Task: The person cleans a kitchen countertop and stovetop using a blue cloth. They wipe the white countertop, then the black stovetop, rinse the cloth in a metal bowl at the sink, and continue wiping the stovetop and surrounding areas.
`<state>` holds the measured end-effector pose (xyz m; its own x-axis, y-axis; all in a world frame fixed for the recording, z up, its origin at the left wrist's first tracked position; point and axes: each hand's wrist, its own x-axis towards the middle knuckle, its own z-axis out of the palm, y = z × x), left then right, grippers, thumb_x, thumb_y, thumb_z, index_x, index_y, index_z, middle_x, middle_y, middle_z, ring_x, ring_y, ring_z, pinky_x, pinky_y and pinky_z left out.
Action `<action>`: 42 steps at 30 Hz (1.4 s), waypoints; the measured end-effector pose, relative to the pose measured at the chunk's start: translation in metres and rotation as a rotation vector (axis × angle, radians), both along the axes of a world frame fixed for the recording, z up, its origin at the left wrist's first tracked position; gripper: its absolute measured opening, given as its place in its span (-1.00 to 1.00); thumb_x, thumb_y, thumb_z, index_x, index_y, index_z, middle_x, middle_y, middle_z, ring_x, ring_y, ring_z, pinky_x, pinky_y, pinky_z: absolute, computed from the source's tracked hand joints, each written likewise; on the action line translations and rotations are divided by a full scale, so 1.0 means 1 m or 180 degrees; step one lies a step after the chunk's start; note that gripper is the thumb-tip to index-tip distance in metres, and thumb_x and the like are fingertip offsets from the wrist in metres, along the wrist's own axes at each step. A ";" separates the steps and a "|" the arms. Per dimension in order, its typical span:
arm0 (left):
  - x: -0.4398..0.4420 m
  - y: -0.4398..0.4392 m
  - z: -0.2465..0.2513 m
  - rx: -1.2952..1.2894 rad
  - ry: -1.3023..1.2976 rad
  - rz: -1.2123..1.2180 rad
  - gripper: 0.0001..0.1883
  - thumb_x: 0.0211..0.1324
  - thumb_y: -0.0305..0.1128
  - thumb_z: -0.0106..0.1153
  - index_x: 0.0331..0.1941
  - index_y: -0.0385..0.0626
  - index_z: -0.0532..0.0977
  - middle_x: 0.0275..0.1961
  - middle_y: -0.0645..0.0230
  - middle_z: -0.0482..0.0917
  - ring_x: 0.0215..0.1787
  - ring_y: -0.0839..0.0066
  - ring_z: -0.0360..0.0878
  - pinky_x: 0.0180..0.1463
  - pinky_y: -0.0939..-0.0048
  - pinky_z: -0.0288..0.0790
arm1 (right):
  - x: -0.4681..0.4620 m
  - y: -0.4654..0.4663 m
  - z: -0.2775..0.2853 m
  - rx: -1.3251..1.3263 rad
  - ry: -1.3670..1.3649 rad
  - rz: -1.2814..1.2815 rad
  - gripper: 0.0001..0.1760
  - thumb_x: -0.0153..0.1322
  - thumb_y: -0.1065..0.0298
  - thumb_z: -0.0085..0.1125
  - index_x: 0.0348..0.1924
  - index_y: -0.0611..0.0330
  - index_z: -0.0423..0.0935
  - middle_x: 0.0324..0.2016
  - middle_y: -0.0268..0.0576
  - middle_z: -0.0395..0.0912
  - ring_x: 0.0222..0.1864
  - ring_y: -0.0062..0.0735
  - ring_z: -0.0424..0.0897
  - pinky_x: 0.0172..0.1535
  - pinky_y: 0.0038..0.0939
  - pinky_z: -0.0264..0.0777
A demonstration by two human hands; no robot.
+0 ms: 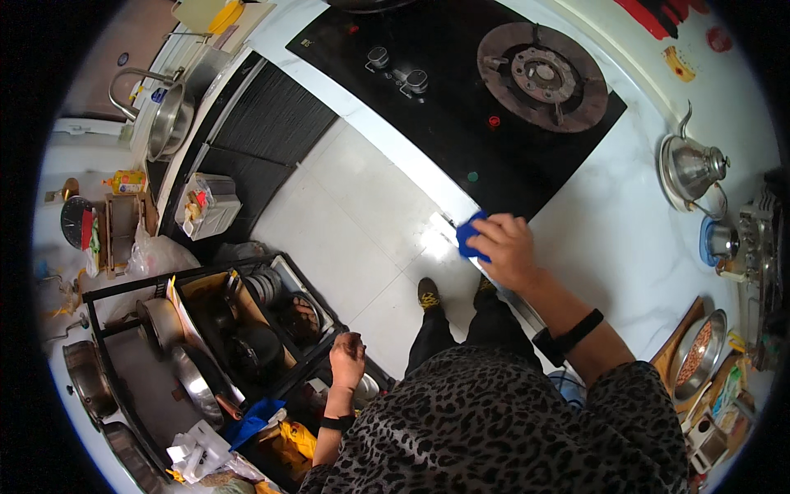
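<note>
A crumpled blue cloth (470,238) is bunched under the fingers of my right hand (509,253). They press it at the front edge of the white marble-patterned countertop (592,247), near the closest corner of the black glass gas hob (444,117). My left hand (347,361) hangs low on the other side, beside the black rack frame. Its fingers look curled and dark at the tips, and whether anything is inside them is hidden. On the hob sit a round burner (543,74) and two control knobs (416,81).
Left of me stands a black rack (129,281) holding pots, a frying pan (197,376) and plates (262,287). A bin (213,207) hangs on the dark cabinet. A kettle (694,163), a steel cup (722,239) and a bowl of beans or nuts (697,355) line the counter's right side.
</note>
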<state>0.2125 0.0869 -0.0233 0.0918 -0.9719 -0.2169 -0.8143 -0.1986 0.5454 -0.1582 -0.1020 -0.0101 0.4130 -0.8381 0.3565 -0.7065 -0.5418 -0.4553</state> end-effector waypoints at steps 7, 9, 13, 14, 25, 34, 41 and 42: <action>0.015 0.019 -0.008 0.0265 0.0201 0.0416 -0.83 -0.01 -0.55 0.20 -0.26 -0.21 0.56 -0.23 0.03 0.62 -0.14 0.00 0.59 -0.05 0.15 0.49 | 0.037 -0.155 -0.015 -0.0416 -0.0369 -0.0162 -0.50 0.24 0.41 0.33 0.07 -0.01 0.58 0.20 -0.13 0.45 0.27 -0.14 0.33 0.24 -0.16 0.18; 0.014 0.019 -0.008 0.0095 -0.0004 0.0150 -0.83 0.00 -0.55 0.20 -0.26 -0.21 0.56 -0.23 0.03 0.62 -0.14 -0.01 0.59 -0.05 0.15 0.49 | 0.043 -0.186 -0.020 0.0056 0.0401 -0.0144 -0.52 0.29 0.39 0.27 0.11 -0.02 0.57 0.26 -0.21 0.41 0.35 -0.19 0.25 0.33 -0.18 0.07; 0.011 0.013 -0.009 0.0326 0.0125 0.0285 -0.85 0.02 -0.53 0.19 -0.26 -0.21 0.55 -0.25 0.02 0.62 -0.15 -0.01 0.59 -0.07 0.16 0.49 | 0.015 -0.172 -0.018 0.0302 0.0443 0.0305 -0.53 0.25 0.46 0.29 0.05 -0.03 0.59 0.20 -0.20 0.45 0.32 -0.22 0.29 0.32 -0.13 0.09; 0.009 0.011 -0.011 0.0363 0.0195 0.0329 -0.85 0.03 -0.54 0.17 -0.27 -0.22 0.55 -0.25 0.03 0.62 -0.16 -0.01 0.59 -0.08 0.17 0.49 | 0.004 -0.156 -0.017 0.0266 0.0421 0.0315 -0.52 0.22 0.48 0.31 0.03 -0.03 0.60 0.19 -0.19 0.46 0.31 -0.21 0.30 0.31 -0.12 0.11; -0.020 -0.005 -0.010 0.0246 -0.0027 -0.0073 -0.80 -0.01 -0.58 0.19 -0.24 -0.20 0.55 -0.25 0.04 0.60 -0.17 -0.02 0.58 -0.09 0.15 0.48 | -0.076 -0.012 -0.005 0.0491 0.0059 0.0422 -0.55 0.18 0.55 0.23 -0.05 0.02 0.60 0.12 -0.14 0.48 0.25 -0.15 0.35 0.24 -0.08 0.17; -0.022 0.007 -0.002 0.0210 0.0073 0.0096 -0.84 0.01 -0.58 0.17 -0.27 -0.22 0.53 -0.26 0.02 0.60 -0.17 -0.01 0.59 -0.08 0.15 0.48 | 0.055 -0.188 -0.013 0.0285 0.0483 0.0019 -0.56 0.36 0.43 0.18 0.13 0.04 0.55 0.31 -0.15 0.33 0.38 -0.21 0.20 0.39 -0.16 -0.02; -0.039 -0.027 -0.006 0.0018 0.0042 -0.0233 -0.85 0.03 -0.60 0.17 -0.26 -0.23 0.54 -0.28 0.07 0.61 -0.22 0.03 0.61 -0.14 0.17 0.50 | -0.037 -0.055 -0.011 0.0232 -0.0086 0.0736 -0.75 0.10 0.39 0.44 -0.35 0.02 0.64 0.03 -0.30 0.54 0.17 -0.27 0.39 0.16 -0.03 0.17; -0.044 -0.039 -0.003 0.0101 0.0164 -0.0196 -0.85 0.04 -0.60 0.17 -0.26 -0.24 0.53 -0.28 0.07 0.61 -0.24 0.05 0.62 -0.16 0.19 0.50 | -0.053 -0.036 -0.009 0.0293 -0.0138 0.0710 -0.76 0.09 0.38 0.43 -0.38 0.00 0.63 0.01 -0.32 0.56 0.14 -0.28 0.41 0.13 -0.05 0.18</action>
